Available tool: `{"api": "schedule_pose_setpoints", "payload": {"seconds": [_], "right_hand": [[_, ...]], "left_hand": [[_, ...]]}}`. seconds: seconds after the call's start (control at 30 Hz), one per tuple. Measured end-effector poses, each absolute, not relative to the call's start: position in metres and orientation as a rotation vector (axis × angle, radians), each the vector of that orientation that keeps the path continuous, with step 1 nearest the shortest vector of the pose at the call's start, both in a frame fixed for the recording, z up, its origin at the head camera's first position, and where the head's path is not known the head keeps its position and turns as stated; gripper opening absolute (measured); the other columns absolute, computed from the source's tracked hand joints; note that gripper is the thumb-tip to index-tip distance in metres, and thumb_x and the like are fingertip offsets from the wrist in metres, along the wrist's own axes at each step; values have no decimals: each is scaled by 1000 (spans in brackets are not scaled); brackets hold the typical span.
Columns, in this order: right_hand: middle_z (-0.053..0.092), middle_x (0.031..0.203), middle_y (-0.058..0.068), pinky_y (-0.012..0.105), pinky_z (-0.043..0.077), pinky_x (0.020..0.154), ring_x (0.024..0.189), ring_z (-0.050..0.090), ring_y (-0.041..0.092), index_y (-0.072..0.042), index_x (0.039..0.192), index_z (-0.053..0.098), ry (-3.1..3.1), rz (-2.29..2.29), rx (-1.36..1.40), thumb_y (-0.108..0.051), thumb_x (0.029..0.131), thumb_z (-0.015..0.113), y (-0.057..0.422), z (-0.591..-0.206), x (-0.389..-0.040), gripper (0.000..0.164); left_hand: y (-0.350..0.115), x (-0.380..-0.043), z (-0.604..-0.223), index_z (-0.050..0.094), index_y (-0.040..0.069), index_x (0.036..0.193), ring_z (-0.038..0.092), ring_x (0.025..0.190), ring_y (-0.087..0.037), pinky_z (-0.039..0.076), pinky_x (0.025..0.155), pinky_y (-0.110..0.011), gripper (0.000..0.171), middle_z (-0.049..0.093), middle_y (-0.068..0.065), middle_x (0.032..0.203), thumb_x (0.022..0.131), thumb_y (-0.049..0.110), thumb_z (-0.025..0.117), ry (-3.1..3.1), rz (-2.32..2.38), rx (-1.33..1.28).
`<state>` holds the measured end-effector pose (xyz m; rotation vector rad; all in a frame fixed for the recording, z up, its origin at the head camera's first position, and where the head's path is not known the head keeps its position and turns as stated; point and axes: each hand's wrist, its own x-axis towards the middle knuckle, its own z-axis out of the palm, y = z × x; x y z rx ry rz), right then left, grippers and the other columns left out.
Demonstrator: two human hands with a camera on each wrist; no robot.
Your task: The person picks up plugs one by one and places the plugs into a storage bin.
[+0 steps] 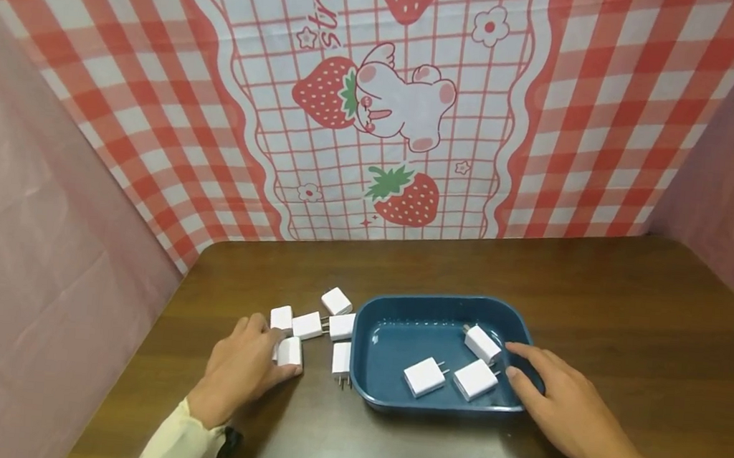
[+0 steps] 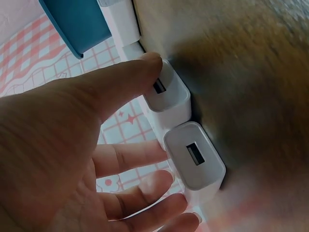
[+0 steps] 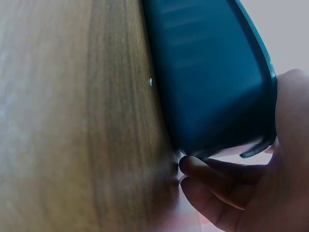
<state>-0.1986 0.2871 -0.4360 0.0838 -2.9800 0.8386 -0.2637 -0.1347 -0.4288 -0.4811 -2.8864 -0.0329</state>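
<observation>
Our left hand [image 1: 243, 363] has thumb and fingers part-closed about a white charger [image 1: 290, 354], toward the surface [image 1: 420, 456]'s left edge. Our right hand [image 1: 570, 403] grips the blue tray [image 1: 389, 353] at its right end, fingers curled about the rim. Three chargers [image 1: 424, 377] inside; loose chargers [image 1: 308, 325] between tray and surface's left edge.

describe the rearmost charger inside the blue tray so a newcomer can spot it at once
On the brown table, find the blue tray. Of the three white chargers inside it, go to the rearmost charger, near the right end. Its prongs point left, whereas those of the other two point right.
</observation>
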Motion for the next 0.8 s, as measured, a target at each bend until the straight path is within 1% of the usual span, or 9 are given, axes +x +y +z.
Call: {"api": "schedule_pose_setpoints", "payload": {"seconds": [0.17, 0.3, 0.47, 0.57, 0.7, 0.8], "right_hand": [[47, 133, 18, 65, 34, 86, 118, 45, 41, -15, 133, 47, -3001, 836, 77, -55, 92, 41, 288, -433, -200, 58], [48, 132, 17, 64, 34, 86, 117, 46, 40, -16, 132, 48, -2999, 840, 75, -55, 91, 41, 288, -432, -198, 57], [48, 132, 17, 65, 33, 86, 117, 45, 40, -16, 133, 48, -2993, 842, 67, -56, 92, 40, 288, -432, -198, 57], [47, 133, 17, 65, 33, 86, 117, 45, 41, -16, 133, 48, -2995, 845, 67, -56, 92, 40, 289, -432, -199, 57], [47, 133, 17, 65, 34, 85, 117, 45, 40, -16, 132, 48, -2999, 842, 74, -55, 92, 41, 289, -432, -199, 57], [48, 132, 17, 65, 34, 85, 117, 46, 40, -16, 132, 48, -3005, 845, 76, -55, 92, 41, 288, -434, -200, 57]], "left_hand": [[-133, -266, -429, 69, 11, 94, 47, 80, -25, 42, 50, -40, 56, 49, -8, 89, 64, 58, 73, -2878, -29, -477], [-133, -266, -431, 70, 12, 91, 48, 77, -22, 42, 48, -38, 56, 50, -7, 87, 64, 61, 71, -2789, -36, -501], [-133, -268, -434, 70, 14, 88, 48, 70, -20, 40, 45, -36, 56, 50, -4, 79, 64, 64, 69, -2690, -65, -513], [-132, -269, -434, 68, 14, 87, 49, 68, -19, 40, 44, -36, 55, 50, -1, 76, 64, 65, 69, -2666, -85, -499], [-133, -269, -434, 62, 14, 86, 53, 69, -18, 41, 47, -36, 54, 55, -1, 78, 65, 63, 70, -2686, -125, -461], [-133, -269, -435, 60, 14, 89, 55, 70, -18, 42, 49, -37, 54, 58, -2, 80, 65, 61, 71, -2720, -155, -422]]}}
